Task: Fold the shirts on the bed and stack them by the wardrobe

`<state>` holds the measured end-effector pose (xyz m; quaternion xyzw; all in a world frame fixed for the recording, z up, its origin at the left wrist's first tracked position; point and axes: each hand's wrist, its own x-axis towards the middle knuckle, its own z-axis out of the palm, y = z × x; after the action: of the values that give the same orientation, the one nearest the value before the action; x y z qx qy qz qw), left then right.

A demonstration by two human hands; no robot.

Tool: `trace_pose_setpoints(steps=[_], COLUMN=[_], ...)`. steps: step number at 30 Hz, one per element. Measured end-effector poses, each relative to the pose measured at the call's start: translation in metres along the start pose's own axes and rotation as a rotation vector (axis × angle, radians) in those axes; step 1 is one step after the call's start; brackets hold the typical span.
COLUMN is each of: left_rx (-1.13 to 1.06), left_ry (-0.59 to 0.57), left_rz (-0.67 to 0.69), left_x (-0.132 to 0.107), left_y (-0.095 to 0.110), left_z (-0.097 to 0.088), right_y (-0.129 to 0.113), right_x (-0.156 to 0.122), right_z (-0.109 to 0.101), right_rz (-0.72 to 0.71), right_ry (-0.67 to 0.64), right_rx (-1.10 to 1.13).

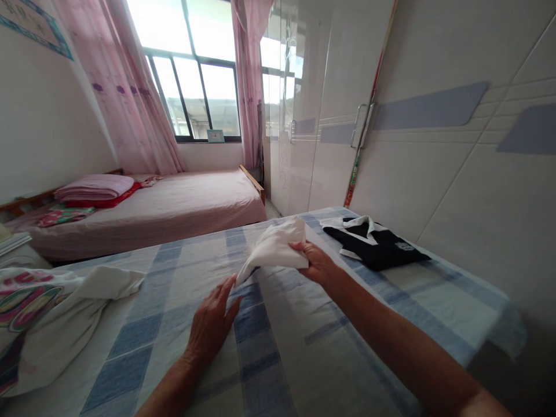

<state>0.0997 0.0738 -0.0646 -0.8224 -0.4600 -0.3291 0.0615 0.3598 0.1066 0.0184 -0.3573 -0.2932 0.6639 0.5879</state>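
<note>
A folded piece of white clothing (278, 240), its exact kind not clear, is lifted a little off the blue-and-white checked bedsheet (182, 307). My right hand (319, 263) grips its right edge, thumb on top and fingers beneath. The cloth's left corner droops down to the fingertips of my left hand (215, 313). That hand is open, fingers stretched out and thumb apart, palm toward the sheet. To the right lies a folded black shirt with a white collar (377, 246). A white long-sleeved top with a colourful print (56, 324) lies loosely spread at the left.
Beyond this bed stands a second bed with a pink sheet (186, 200), holding a folded pink quilt (95, 188). A glossy wardrobe (339, 75) with metal handles runs along the right side. Pink curtains (125, 87) frame the window at the back.
</note>
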Motion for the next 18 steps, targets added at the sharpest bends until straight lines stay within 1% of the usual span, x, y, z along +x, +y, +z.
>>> trace_pose_setpoints(steps=[2, 4, 6, 8, 9, 10, 11, 12, 14, 15, 16, 18], left_rx=[0.004, -0.002, -0.013, -0.025, -0.031, -0.036, -0.040, -0.044, -0.046, -0.046, -0.046, -0.048], left_ry=[-0.001, -0.015, -0.036, -0.060, -0.071, -0.082, -0.092, -0.101, -0.113, -0.120, -0.126, -0.133], left_rz=[0.003, 0.010, 0.004, -0.016, -0.027, -0.037, -0.045, -0.051, -0.061, -0.063, -0.064, -0.064], left_x=[0.000, 0.000, 0.001, 0.001, 0.001, 0.001, 0.001, 0.001, 0.001, 0.001, 0.001, 0.001], left_y=[-0.002, -0.002, -0.002, -0.001, -0.001, 0.000, 0.000, 0.001, 0.001, 0.001, 0.000, 0.000], left_z=[0.002, 0.003, 0.003, 0.003, 0.002, 0.002, 0.002, 0.002, 0.003, 0.003, 0.003, 0.004], right_y=[-0.038, -0.077, -0.109, -0.127, -0.129, -0.127, -0.122, -0.115, -0.098, -0.090, -0.085, -0.080], right_x=[0.003, 0.004, 0.002, -0.004, -0.008, -0.013, -0.019, -0.026, -0.037, -0.040, -0.043, -0.043], right_z=[0.000, -0.008, -0.026, -0.055, -0.074, -0.094, -0.114, -0.134, -0.168, -0.182, -0.193, -0.206], right_rz=[-0.157, -0.343, -0.531, -0.658, -0.676, -0.663, -0.615, -0.570, -0.481, -0.448, -0.424, -0.408], right_ry=[0.095, 0.187, 0.290, 0.436, 0.527, 0.633, 0.747, 0.812, 0.886, 0.898, 0.905, 0.903], right_rx=[0.001, -0.015, -0.026, -0.023, -0.017, -0.006, 0.009, 0.020, 0.032, 0.034, 0.032, 0.020])
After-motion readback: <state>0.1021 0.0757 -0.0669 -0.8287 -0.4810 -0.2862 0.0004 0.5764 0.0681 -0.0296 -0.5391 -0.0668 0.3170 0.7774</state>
